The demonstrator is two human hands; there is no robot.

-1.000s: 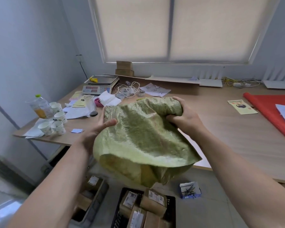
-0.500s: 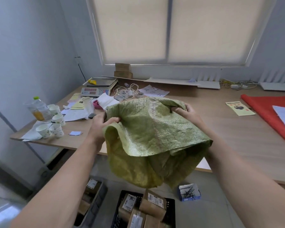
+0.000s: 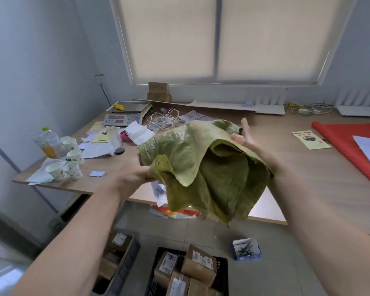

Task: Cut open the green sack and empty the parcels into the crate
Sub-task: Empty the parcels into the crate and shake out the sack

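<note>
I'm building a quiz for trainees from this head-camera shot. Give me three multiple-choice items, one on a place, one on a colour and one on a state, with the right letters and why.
1. Where is the black crate?
A. On the floor below the green sack
B. On the wooden table
C. On the window sill

2. What colour is the cloth at the table's right edge?
A. Blue
B. Red
C. White

3. How is the right hand on the sack?
A. Clenched in a fist around it
B. Fingers spread open beneath a fold
C. Not touching it

Answers:
1 A: the crate sits on the floor tiles under the held sack, with brown parcels in it.
2 B: the cloth is plainly red.
3 B: the fingers point up and open while the fold rests on the palm; the left hand grips the other side.
</note>
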